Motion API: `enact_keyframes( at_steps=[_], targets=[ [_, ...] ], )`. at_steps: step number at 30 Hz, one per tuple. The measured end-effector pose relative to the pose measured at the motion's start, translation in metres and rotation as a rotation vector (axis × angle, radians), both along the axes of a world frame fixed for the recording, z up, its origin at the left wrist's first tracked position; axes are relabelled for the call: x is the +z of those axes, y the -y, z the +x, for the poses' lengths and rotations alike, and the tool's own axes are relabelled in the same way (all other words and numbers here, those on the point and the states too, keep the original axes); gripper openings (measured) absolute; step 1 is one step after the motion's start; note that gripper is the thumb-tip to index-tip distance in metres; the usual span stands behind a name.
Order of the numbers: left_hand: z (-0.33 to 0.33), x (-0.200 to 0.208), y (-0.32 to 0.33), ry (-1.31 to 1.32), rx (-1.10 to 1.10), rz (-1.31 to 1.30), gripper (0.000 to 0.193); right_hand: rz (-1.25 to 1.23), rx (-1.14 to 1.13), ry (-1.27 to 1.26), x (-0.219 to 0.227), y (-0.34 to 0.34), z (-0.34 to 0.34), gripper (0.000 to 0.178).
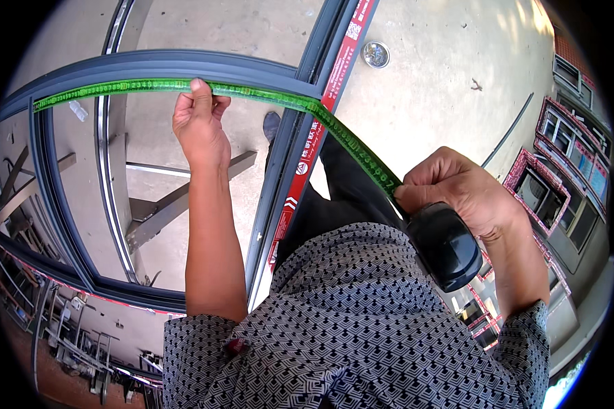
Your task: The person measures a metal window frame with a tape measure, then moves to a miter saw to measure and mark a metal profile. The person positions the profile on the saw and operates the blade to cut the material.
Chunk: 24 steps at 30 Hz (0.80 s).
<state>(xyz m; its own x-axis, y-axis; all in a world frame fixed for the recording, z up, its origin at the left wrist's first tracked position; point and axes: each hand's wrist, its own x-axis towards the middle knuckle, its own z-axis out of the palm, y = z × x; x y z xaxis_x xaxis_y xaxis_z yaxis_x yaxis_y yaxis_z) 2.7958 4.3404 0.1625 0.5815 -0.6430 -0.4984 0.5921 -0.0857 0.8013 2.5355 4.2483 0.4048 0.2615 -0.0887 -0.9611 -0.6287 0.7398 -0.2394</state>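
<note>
A green tape measure blade point(143, 85) runs along a dark grey window frame point(184, 61), from its left corner across to the right side. My left hand point(201, 123) pinches the blade near the middle, thumb on top and fingers curled beneath. Past the frame's right edge the blade bends down toward me. My right hand point(464, 187) grips it between thumb and fingers, close to the black tape measure case point(447, 245), which hangs just under that hand. How the other right-hand fingers hold the case is partly hidden.
Red printed protective film point(300, 163) covers the frame's right outer side. Below the frame stand metal trestle bars point(177, 204). A round tin point(375, 54) sits on the concrete floor, with a thin dark rod point(508, 129) farther right. Several wrapped window frames point(539, 180) lean at the right.
</note>
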Motion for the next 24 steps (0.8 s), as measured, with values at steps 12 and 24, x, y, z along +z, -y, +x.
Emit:
enact_keyframes(
  at_steps=[12,24],
  targets=[
    [0.0006,0.0016,0.0001,0.008,0.004,-0.015,0.027,-0.016,0.016,0.05,-0.0041,0.0007,-0.0037,0.024],
    [0.0033,0.0019,-0.0017,0.019,-0.019,-0.032,0.023,0.008,0.013,0.045,-0.0037,0.0023,-0.0061,0.023]
  ],
)
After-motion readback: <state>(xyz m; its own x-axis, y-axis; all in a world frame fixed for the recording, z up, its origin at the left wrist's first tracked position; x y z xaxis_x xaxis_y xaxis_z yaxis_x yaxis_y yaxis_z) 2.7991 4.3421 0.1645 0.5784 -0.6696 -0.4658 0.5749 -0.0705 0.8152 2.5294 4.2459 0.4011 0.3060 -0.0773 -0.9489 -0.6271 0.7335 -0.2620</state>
